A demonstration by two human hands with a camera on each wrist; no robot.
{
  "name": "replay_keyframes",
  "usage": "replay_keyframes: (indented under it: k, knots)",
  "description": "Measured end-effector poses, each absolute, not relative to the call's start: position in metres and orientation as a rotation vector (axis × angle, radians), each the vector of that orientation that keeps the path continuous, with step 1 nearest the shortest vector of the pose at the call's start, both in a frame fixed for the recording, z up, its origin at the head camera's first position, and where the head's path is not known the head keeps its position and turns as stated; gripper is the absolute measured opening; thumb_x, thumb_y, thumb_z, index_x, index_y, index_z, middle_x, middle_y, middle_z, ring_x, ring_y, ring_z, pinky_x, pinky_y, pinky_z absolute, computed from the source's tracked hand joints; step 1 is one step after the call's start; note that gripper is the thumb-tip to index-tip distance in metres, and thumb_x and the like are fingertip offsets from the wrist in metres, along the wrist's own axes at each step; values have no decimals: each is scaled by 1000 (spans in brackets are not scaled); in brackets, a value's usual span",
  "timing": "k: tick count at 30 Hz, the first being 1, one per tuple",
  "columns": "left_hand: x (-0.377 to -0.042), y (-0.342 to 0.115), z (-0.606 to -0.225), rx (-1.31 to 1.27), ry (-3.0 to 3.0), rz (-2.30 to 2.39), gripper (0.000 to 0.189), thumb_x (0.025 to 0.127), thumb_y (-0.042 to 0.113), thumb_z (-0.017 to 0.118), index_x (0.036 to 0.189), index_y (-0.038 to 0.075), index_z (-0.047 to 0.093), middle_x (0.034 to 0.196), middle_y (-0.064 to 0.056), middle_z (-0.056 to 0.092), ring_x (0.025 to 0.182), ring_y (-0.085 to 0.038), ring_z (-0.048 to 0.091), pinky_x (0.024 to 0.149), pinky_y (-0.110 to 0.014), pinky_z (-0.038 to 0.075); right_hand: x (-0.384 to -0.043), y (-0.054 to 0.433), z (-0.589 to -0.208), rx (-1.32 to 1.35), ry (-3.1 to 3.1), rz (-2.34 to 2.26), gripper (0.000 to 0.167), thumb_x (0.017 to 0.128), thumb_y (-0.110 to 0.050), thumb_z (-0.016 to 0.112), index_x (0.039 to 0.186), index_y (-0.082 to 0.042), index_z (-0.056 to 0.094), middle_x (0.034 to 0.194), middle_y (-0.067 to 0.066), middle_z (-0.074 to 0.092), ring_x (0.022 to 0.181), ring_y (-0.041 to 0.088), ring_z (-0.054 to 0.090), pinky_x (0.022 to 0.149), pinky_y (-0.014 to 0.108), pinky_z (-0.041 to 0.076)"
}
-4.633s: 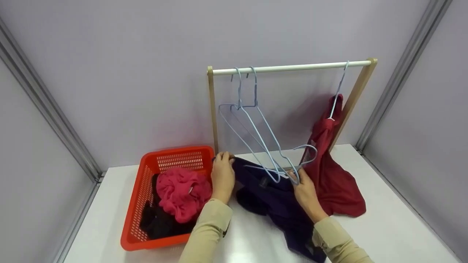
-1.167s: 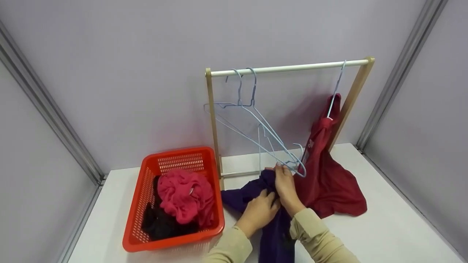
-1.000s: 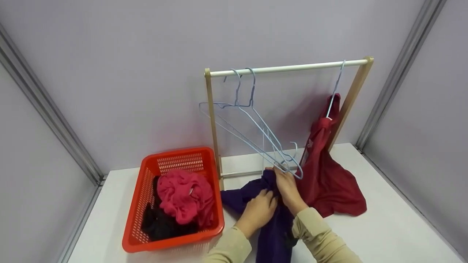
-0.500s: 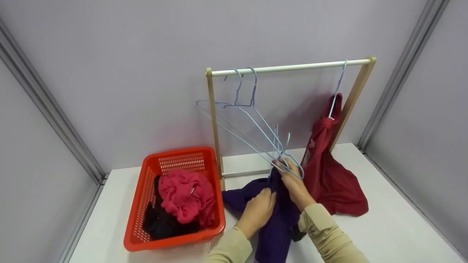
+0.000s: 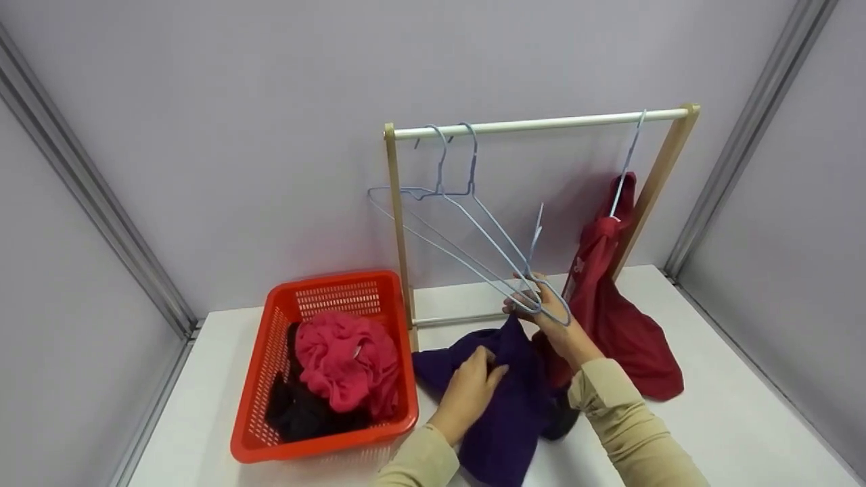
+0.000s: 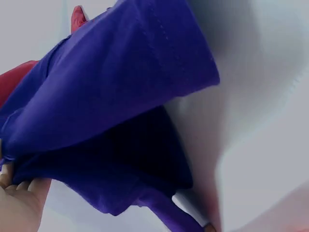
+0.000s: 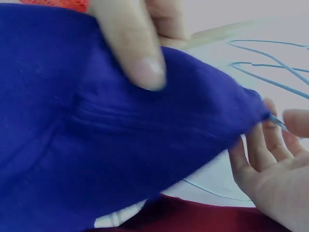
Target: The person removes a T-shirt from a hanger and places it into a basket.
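Note:
My left hand pinches a dark purple shirt in front of the rack. Stitching along a sleeve hem of the shirt shows in the left wrist view. Further back and to the right, my right hand holds a light-blue wire hanger, its hook end standing up above the fingers. In the right wrist view the hanger's wire comes out of the gathered top of the shirt beside the fingertips of my right hand. Most of that hanger is hidden by cloth.
Two wire hangers dangle from the rack's rail, partly in front of my right hand. A red shirt hangs at the rack's right end. To the left stands a red basket with a pink garment and black cloth.
The right hand first moved left to the shirt, then rose slightly to the right, turning the hanger's hook upright. The left hand came from the shirt's far edge to its front. The hanger is now inside the cloth.

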State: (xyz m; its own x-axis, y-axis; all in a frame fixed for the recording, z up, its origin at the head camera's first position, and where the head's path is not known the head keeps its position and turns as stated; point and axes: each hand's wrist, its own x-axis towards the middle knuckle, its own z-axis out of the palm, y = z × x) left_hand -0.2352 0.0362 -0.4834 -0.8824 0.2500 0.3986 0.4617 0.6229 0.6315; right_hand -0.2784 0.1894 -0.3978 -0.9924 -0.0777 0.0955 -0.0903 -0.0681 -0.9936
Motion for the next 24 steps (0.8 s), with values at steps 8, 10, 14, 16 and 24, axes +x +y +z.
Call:
replay_keyframes:
  k: [8, 10, 14, 16, 24]
  knots:
    - [-238, 26, -487, -589, -2510, -1128, 20, 91, 23, 61, 83, 8, 51, 73, -8, 66, 65, -18, 60, 59, -28, 47, -279, 192, -391, 335, -2178, 2275, 57, 93, 6, 49, 143, 5, 22, 96, 5, 50, 88, 10, 62, 83, 28, 54]
    - [-237, 24, -487, -593, -2518, -1113, 20, 92, 20, 61, 80, 8, 49, 70, -8, 65, 63, -18, 59, 57, -27, 45, -280, 191, -387, 264, -2225, 2205, 58, 93, 4, 51, 144, 2, 24, 98, 5, 53, 88, 9, 62, 80, 27, 54]
    - [-236, 20, -488, -615, -2550, -1097, 21, 89, 18, 64, 80, 8, 47, 68, -9, 62, 64, -22, 61, 57, -28, 45, -280, 192, -380, 179, -2273, 2087, 56, 93, 4, 49, 145, -2, 27, 101, 9, 57, 88, 6, 61, 77, 22, 53]
    - [-236, 17, -488, -622, -2557, -1091, 23, 87, 17, 67, 79, 8, 47, 69, -9, 63, 66, -23, 63, 57, -28, 46, -281, 192, -378, 166, -2274, 2059, 55, 94, 6, 48, 144, -2, 29, 103, 12, 58, 87, 5, 62, 77, 20, 53]
    - [-240, 4, -488, -633, -2576, -1065, 26, 80, 10, 72, 79, 7, 47, 70, -13, 64, 69, -27, 66, 58, -28, 47, -285, 196, -370, 168, -2162, 2058, 54, 91, 11, 48, 141, 1, 30, 87, -7, 64, 74, 3, 67, 71, 19, 53]
